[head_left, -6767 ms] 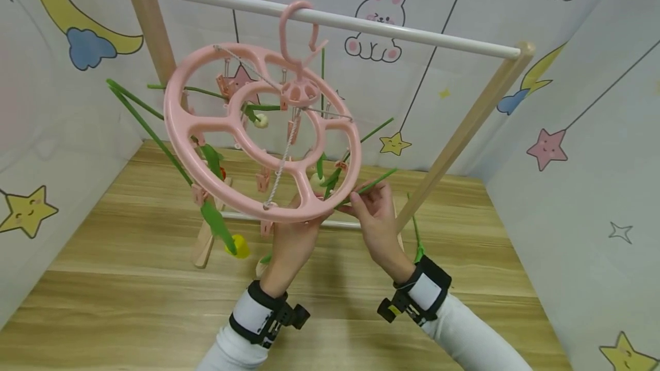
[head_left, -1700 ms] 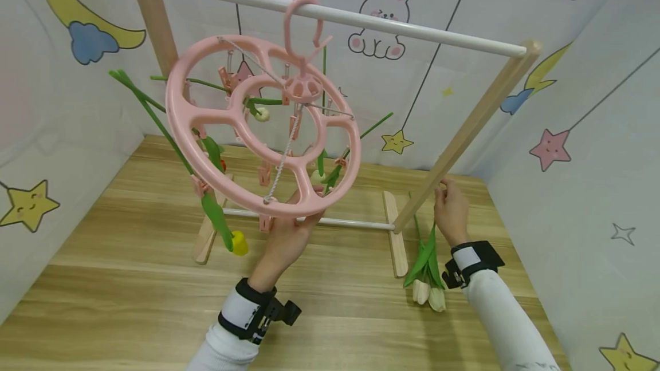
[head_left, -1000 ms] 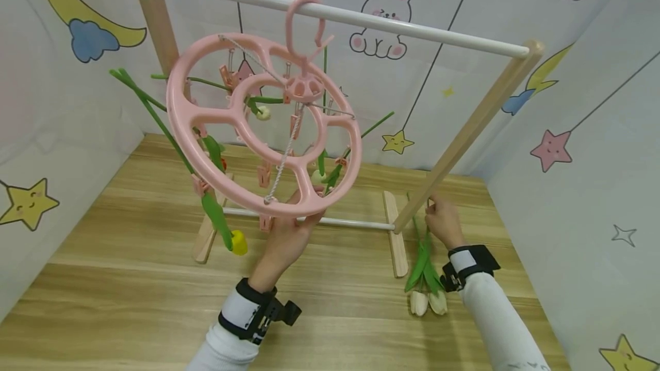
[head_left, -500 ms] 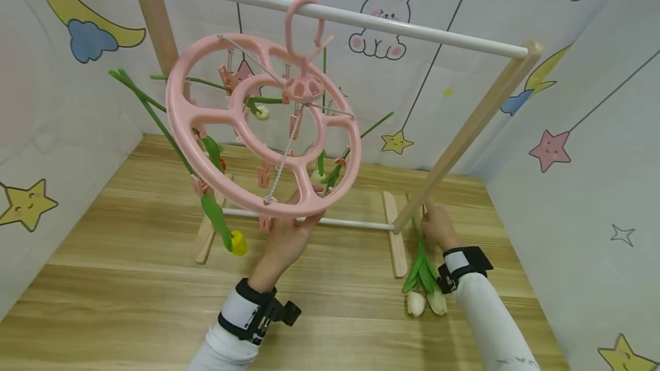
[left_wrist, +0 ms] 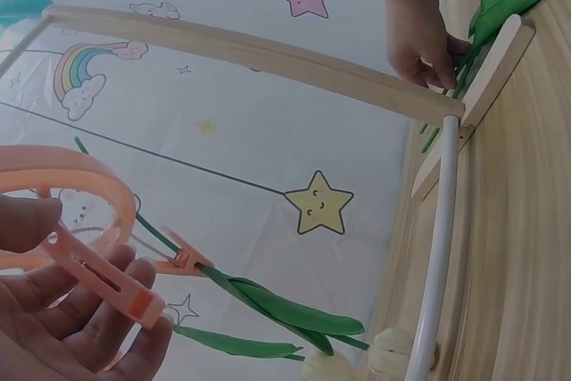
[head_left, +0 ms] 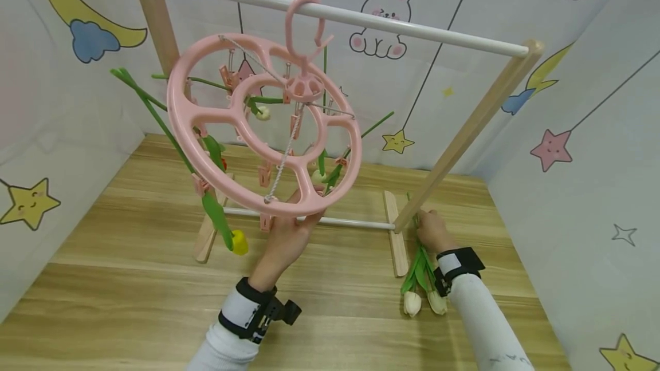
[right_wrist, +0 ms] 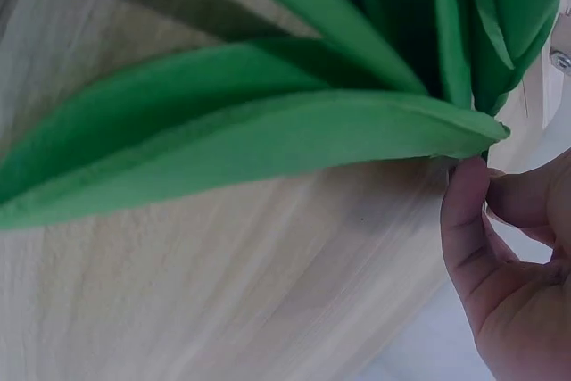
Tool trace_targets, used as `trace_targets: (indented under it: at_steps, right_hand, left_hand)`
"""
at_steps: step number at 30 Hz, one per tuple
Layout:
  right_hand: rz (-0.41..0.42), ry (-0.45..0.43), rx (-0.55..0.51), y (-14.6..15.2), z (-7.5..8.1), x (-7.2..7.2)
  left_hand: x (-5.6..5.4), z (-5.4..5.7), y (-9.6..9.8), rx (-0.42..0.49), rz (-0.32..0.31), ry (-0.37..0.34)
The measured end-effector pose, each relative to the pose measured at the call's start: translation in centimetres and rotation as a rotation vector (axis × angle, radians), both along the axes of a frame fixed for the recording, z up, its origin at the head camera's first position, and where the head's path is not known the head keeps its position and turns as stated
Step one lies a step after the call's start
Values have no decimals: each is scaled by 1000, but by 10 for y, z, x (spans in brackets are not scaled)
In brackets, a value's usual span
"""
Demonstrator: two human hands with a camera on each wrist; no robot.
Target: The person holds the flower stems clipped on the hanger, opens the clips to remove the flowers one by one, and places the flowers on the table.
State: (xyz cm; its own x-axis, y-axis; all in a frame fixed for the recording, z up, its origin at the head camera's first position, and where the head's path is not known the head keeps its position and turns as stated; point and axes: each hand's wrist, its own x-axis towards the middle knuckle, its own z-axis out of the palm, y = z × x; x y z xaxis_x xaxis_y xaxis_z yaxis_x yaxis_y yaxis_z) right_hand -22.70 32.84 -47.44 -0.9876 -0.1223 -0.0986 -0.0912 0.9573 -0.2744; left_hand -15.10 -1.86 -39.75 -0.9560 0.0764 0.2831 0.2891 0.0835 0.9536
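A pink round clip hanger (head_left: 180, 125) hangs by its hook from the white rod. My left hand (head_left: 289, 239) is under its front rim; in the left wrist view it holds a pink clothespin (left_wrist: 111, 283) between thumb and fingers. On the table at the right lie white tulips (head_left: 412, 303), their green leaves (right_wrist: 268, 149) large in the right wrist view. My right hand (head_left: 433, 232) pinches a stem just beyond the leaves, thumb against finger. Whether it holds one stem or two, I cannot tell. Clipped to the hanger are several tulips, including a yellow one (head_left: 239, 242).
The wooden stand has slanted posts (head_left: 464, 136), a top rod (head_left: 412, 30), a low white crossbar (head_left: 356, 223) and flat feet (head_left: 395, 239) on the wood-grain table (head_left: 330, 314). Printed walls (head_left: 582, 90) enclose the back and sides.
Earlier my right hand was at the hanger's front rim with a green stem. It has since gone right to the table tulips and moved down their stems. My left hand stays at the rim.
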Motion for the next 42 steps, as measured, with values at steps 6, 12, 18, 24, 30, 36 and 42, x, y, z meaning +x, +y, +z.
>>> trace_targets:
  at_steps: [6, 12, 18, 24, 30, 36, 42]
  right_hand:
    - [12, -37, -3, 2, -3, 0]
    - [-29, -150, -86, 1, 1, 0]
    - [-56, -184, -105, 1, 3, 2]
    - [-51, -165, -85, 1, 6, 4]
    - [-40, -174, -65, 5, 9, 5]
    - [-43, -217, -88, 7, 25, 8]
    - [49, -308, -69, 6, 47, 19]
  left_hand:
    - [0, -1, 1, 1, -1, 28]
    - [-1, -1, 1, -15, 6, 17]
    - [0, -1, 2, -9, -5, -5]
    - [0, -1, 2, -1, -10, 4]
    - [1, 0, 0, 15, -50, 3]
    - [2, -2, -4, 43, -112, 57]
    - [5, -2, -8, 29, -138, 101]
